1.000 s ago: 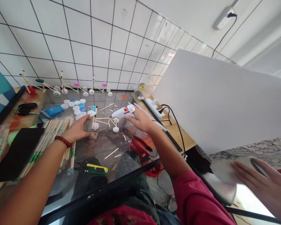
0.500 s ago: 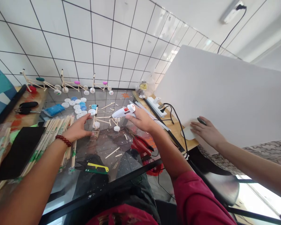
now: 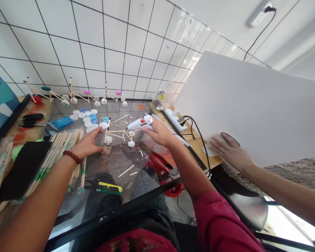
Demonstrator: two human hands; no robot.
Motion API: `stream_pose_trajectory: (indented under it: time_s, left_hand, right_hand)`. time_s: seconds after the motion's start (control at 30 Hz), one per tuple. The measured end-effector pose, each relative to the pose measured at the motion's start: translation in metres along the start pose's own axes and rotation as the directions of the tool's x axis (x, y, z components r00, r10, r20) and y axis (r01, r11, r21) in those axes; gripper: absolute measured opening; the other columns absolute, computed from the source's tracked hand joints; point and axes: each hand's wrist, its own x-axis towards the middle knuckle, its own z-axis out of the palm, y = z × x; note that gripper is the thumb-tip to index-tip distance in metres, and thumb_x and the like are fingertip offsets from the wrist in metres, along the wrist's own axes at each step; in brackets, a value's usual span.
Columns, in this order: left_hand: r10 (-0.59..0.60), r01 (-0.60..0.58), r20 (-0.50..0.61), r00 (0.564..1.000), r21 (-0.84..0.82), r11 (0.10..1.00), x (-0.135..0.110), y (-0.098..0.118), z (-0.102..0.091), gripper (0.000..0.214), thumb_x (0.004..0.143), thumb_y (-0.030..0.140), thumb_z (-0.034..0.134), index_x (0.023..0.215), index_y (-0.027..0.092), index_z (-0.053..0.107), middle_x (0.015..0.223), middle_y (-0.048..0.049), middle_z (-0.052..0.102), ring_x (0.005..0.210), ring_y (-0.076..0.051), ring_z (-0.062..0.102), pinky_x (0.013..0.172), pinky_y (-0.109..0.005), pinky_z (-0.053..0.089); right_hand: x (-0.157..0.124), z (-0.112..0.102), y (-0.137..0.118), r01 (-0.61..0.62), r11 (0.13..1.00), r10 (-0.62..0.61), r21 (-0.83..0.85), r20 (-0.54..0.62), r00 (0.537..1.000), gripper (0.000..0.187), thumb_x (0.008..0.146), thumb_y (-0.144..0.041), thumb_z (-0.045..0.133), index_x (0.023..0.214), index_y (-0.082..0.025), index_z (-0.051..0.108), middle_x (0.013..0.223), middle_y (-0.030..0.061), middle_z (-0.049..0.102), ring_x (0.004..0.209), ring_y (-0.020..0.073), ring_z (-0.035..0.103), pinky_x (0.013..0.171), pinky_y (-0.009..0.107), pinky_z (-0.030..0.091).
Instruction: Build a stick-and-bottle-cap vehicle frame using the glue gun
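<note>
My right hand [image 3: 160,131] grips a white hot glue gun [image 3: 139,123], its nozzle pointing left, just above the rear of a small tricycle model [image 3: 117,133]. The model is built of wooden sticks, with white bottle caps as wheels and a black-tipped handlebar. It stands on the glass tabletop [image 3: 115,157]. To its left, my left hand [image 3: 90,143] is spread, thumb and forefinger apart near the front wheel; whether the fingertips touch the model is hard to see. White and blue bottle caps [image 3: 88,119] lie behind that hand.
Three finished-looking stick tricycles [image 3: 86,92] stand along the wall. Bundled sticks [image 3: 52,157], a black sheet [image 3: 22,168] and yellow-green snips [image 3: 109,187] lie left and front. Red-handled pliers [image 3: 161,159] and a power strip [image 3: 174,119] are right. Another person's hand [image 3: 229,152] rests beside a white board [image 3: 246,108].
The glue gun has shifted slightly right, its nozzle away from the model's stick joint. My left hand has barely moved. The other person's hand has slid a little left.
</note>
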Motion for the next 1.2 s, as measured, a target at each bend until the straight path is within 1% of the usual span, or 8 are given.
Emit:
stream_pose_trajectory:
  time_s: [0.23, 0.5, 0.7, 0.87, 0.93, 1.03, 1.13, 1.2]
  left_hand:
    - [-0.004, 0.003, 0.004, 1.000, 0.009, 1.000, -0.001, 0.001, -0.001, 0.113, 0.048, 0.043, 0.088, 0.150, 0.020, 0.042, 0.151, -0.0166, 0.054, 0.143, -0.039, 0.047, 0.119, -0.053, 0.036]
    - [0.004, -0.004, 0.011, 1.000, 0.007, 1.000, -0.001, 0.002, -0.001, 0.116, 0.049, 0.045, 0.087, 0.151, 0.016, 0.040, 0.153, -0.0194, 0.052, 0.144, -0.038, 0.045, 0.120, -0.052, 0.035]
    - [-0.023, 0.023, 0.007, 1.000, 0.011, 1.000, -0.003, 0.007, -0.001, 0.115, 0.048, 0.047, 0.087, 0.150, 0.017, 0.041, 0.153, -0.0200, 0.051, 0.142, -0.040, 0.047, 0.120, -0.053, 0.035]
    - [-0.025, 0.025, -0.007, 1.000, 0.004, 1.000, -0.003, 0.007, -0.002, 0.112, 0.047, 0.046, 0.087, 0.146, 0.019, 0.044, 0.151, -0.0183, 0.054, 0.142, -0.041, 0.048, 0.120, -0.054, 0.036]
    - [-0.037, 0.037, -0.009, 0.999, -0.001, 0.999, -0.002, 0.006, -0.002, 0.112, 0.046, 0.046, 0.088, 0.146, 0.019, 0.045, 0.151, -0.0186, 0.054, 0.142, -0.042, 0.048, 0.119, -0.055, 0.037]
    - [-0.052, 0.052, -0.021, 0.998, -0.002, 0.999, -0.002, 0.007, -0.002, 0.113, 0.044, 0.044, 0.089, 0.145, 0.022, 0.047, 0.150, -0.0180, 0.055, 0.140, -0.044, 0.049, 0.116, -0.055, 0.041]
    - [-0.074, 0.074, -0.004, 0.997, 0.022, 0.997, -0.003, 0.008, -0.003, 0.116, 0.047, 0.044, 0.089, 0.150, 0.019, 0.041, 0.152, -0.0185, 0.052, 0.140, -0.046, 0.048, 0.116, -0.056, 0.041]
    - [-0.066, 0.066, 0.009, 0.998, 0.026, 0.997, -0.004, 0.008, -0.003, 0.119, 0.051, 0.045, 0.088, 0.153, 0.015, 0.036, 0.153, -0.0196, 0.050, 0.140, -0.046, 0.047, 0.116, -0.057, 0.040]
  right_hand:
    - [-0.004, -0.004, -0.006, 0.003, 1.000, -0.003, 0.018, 0.011, 1.000, 0.023, 0.095, -0.039, 0.053, 0.103, -0.019, 0.058, 0.095, 0.0093, 0.068, 0.087, 0.0269, 0.061, 0.082, 0.040, 0.048]
    - [-0.009, 0.000, -0.005, -0.011, 1.000, 0.011, 0.009, 0.028, 1.000, 0.027, 0.094, -0.042, 0.054, 0.108, -0.019, 0.060, 0.094, 0.0078, 0.069, 0.090, 0.0273, 0.062, 0.084, 0.040, 0.048]
    - [-0.025, 0.008, 0.006, -0.029, 0.985, 0.024, 0.171, 0.027, 0.999, 0.029, 0.095, -0.046, 0.052, 0.098, -0.019, 0.063, 0.092, 0.0068, 0.069, 0.088, 0.0251, 0.063, 0.085, 0.039, 0.049]
    - [-0.045, 0.022, 0.017, -0.078, 0.913, 0.103, 0.400, -0.040, 0.994, 0.036, 0.094, -0.054, 0.053, 0.094, -0.020, 0.064, 0.089, 0.0045, 0.068, 0.086, 0.0221, 0.063, 0.086, 0.038, 0.050]
    - [-0.052, 0.026, 0.025, -0.095, 0.882, 0.168, 0.463, -0.120, 0.978, 0.037, 0.093, -0.056, 0.054, 0.089, -0.020, 0.064, 0.089, 0.0045, 0.068, 0.089, 0.0220, 0.062, 0.088, 0.038, 0.051]
    - [-0.062, 0.026, 0.039, -0.164, 0.845, 0.308, 0.508, -0.213, 0.927, 0.037, 0.091, -0.057, 0.056, 0.088, -0.021, 0.064, 0.091, 0.0057, 0.069, 0.091, 0.0231, 0.063, 0.090, 0.040, 0.051]
    - [-0.066, 0.023, 0.058, -0.243, 0.801, 0.424, 0.547, -0.232, 0.875, 0.036, 0.086, -0.055, 0.059, 0.096, -0.020, 0.064, 0.095, 0.0074, 0.071, 0.090, 0.0239, 0.064, 0.089, 0.042, 0.053]
    - [-0.064, 0.024, 0.072, -0.261, 0.787, 0.461, 0.559, -0.250, 0.851, 0.039, 0.081, -0.052, 0.063, 0.103, -0.019, 0.063, 0.102, 0.0083, 0.072, 0.091, 0.0242, 0.064, 0.092, 0.044, 0.052]
